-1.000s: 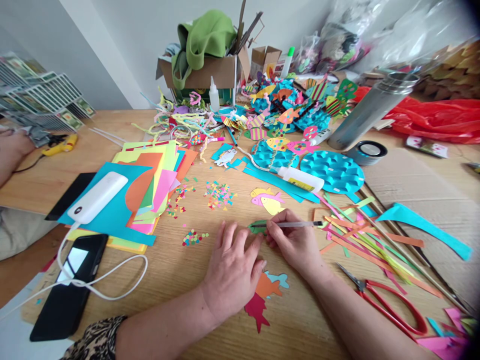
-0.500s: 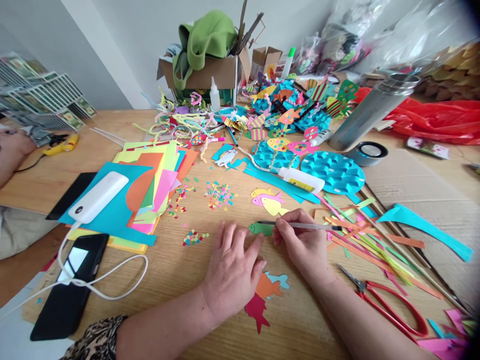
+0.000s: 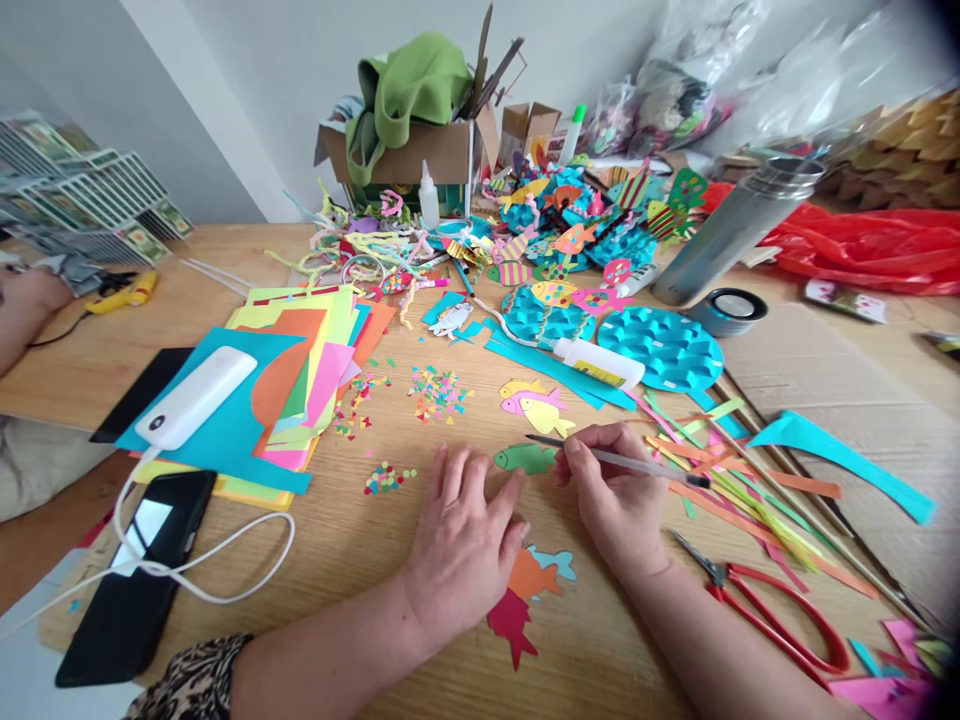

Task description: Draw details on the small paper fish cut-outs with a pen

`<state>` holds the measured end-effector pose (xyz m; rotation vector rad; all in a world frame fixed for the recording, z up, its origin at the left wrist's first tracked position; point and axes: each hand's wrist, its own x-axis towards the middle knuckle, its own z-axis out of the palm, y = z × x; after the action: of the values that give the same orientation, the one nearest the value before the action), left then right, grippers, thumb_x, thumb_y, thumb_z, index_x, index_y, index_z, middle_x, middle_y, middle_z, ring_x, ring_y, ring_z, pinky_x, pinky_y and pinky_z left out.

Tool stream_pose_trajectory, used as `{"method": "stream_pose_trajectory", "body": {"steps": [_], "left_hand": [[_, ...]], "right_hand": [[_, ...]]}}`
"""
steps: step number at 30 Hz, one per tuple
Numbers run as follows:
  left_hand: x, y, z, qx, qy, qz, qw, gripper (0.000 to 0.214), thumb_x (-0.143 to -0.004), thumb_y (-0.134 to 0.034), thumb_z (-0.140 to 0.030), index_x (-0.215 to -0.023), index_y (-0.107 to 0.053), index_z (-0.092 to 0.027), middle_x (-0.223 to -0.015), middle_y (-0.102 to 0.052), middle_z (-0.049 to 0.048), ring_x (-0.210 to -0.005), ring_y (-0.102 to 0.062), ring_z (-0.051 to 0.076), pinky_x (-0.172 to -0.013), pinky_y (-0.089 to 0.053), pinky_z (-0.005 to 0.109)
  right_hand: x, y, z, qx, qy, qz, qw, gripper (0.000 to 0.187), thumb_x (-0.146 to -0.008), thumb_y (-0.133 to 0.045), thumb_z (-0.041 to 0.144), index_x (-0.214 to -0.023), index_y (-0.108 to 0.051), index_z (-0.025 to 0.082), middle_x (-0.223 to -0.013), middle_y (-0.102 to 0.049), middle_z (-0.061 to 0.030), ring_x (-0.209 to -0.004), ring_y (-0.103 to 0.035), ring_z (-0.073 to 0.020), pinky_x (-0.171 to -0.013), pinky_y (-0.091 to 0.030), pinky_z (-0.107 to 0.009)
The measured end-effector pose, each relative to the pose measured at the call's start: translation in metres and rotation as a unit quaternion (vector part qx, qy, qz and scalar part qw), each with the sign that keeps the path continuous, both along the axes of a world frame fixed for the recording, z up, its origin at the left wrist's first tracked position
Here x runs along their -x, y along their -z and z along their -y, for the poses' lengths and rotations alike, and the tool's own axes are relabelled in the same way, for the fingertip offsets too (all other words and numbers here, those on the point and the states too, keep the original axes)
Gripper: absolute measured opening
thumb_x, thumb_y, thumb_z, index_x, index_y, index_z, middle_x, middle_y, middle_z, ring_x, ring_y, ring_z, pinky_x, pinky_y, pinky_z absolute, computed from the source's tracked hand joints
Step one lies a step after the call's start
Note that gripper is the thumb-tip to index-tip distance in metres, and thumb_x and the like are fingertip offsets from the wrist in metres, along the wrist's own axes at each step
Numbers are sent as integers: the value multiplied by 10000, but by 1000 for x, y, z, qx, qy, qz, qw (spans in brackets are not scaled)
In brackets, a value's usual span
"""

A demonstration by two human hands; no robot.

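A green paper fish (image 3: 525,458) lies flat on the table with an eye and a curved gill line drawn on it. Just right of it, my right hand (image 3: 616,490) grips a pen (image 3: 637,464), whose dark tip hangs over the fish's upper edge. My left hand (image 3: 466,530) rests palm down with its fingers stretched, the index fingertip by the fish's lower edge. Beside the left thumb lie an orange paper fish (image 3: 534,574), a light blue one (image 3: 561,564) and a red one (image 3: 513,624). Beyond the green fish are yellow and pink paper fish (image 3: 541,410).
Red-handled scissors (image 3: 787,610) and paper strips (image 3: 757,490) lie at right. Confetti piles (image 3: 439,392), coloured sheets (image 3: 322,370), a power bank (image 3: 196,396) and a phone (image 3: 135,580) are at left. Behind are a glue bottle (image 3: 600,364) and a metal flask (image 3: 739,235). Another person's hand (image 3: 34,290) shows far left.
My right hand has drawn back slightly to the right with the pen, uncovering more of the green fish. My left hand has stayed almost where it was.
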<state>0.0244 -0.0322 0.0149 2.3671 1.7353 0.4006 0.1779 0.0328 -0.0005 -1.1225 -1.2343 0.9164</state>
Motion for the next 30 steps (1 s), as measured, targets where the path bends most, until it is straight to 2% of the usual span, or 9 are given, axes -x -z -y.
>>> {"method": "stream_pose_trajectory", "body": {"steps": [10, 16, 19, 21, 26, 30], "left_hand": [[0, 2, 0, -6, 5, -10, 1000, 408, -915, -582, -360, -1308, -548, -256, -1230, -485, 94, -1271, -370, 309, -1141, -225, 571], [1, 3, 0, -35, 10, -7, 999, 376, -911, -591, -344, -1275, -577, -251, -1206, -497, 90, -1235, -396, 296, -1133, -245, 558], [2, 4, 0, -50, 15, -6, 999, 364, -915, -584, -337, -1268, -580, -250, -1196, -501, 88, -1221, -405, 294, -1117, -273, 564], [3, 5, 0, -57, 18, -5, 998, 366, -913, -584, -336, -1268, -580, -246, -1190, -504, 88, -1210, -412, 294, -1107, -285, 569], [2, 8, 0, -80, 16, -1, 997, 357, -892, -613, -312, -1241, -601, -235, -1164, -517, 91, -1188, -430, 291, -1103, -295, 559], [3, 11, 0, -91, 12, 0, 996, 362, -886, -621, -305, -1241, -603, -238, -1173, -515, 89, -1201, -424, 293, -1105, -290, 555]], "right_hand": [[1, 2, 1, -16, 32, -8, 999, 217, -892, -643, 404, -859, -563, 205, -706, -626, -4, -575, -601, -149, -544, -489, -277], [2, 1, 1, -25, 31, 15, 999, 245, -994, -463, 409, -1071, -587, 212, -874, -687, -54, -760, -669, -187, -735, -529, -361], [-1, 4, -1, -23, 11, 88, 996, 245, -996, -444, 397, -1069, -585, 211, -932, -707, -82, -857, -688, -210, -790, -528, -390], [-4, 5, -3, -27, -9, 146, 989, 214, -976, -474, 378, -1055, -570, 204, -963, -712, -101, -895, -691, -227, -771, -536, -384], [-8, 1, -4, -1, -48, 281, 958, 167, -907, -524, 294, -1043, -558, 203, -986, -715, -110, -887, -694, -245, -756, -544, -396], [-6, -3, -3, -1, -72, 358, 931, 232, -848, -539, 163, -1076, -551, 201, -1004, -705, -109, -932, -674, -259, -796, -527, -400]]}}
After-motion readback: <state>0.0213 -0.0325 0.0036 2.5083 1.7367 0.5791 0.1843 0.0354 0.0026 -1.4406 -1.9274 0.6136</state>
